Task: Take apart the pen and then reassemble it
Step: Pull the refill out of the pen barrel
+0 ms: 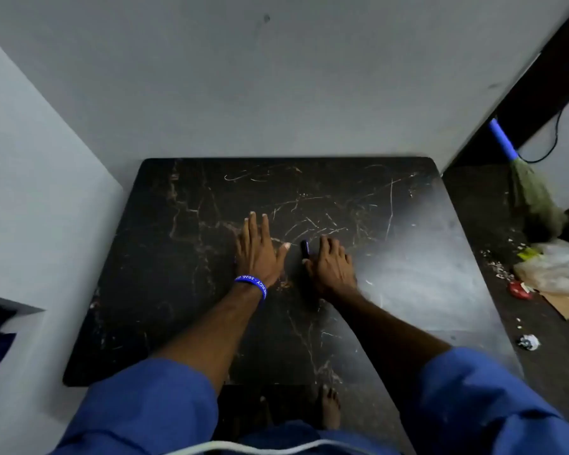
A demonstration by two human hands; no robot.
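Observation:
A dark pen [305, 248] lies on the black marble-patterned table [184, 290], near its middle, pointing away from me. Only its far end shows past my right hand. My right hand [330, 267] lies over the pen's near part, fingers curled down and thumb beside the barrel; whether it grips the pen I cannot tell. My left hand [258, 251] rests flat on the table just left of the pen, fingers spread, thumb pointing toward it, not touching it. A blue wristband [252, 284] circles my left wrist.
Grey walls close in behind and to the left of the table. On the floor to the right stand a broom with a blue handle [519, 178], a plastic bag [555, 267], cardboard and scattered litter. My bare foot [329, 408] shows below the table's front edge.

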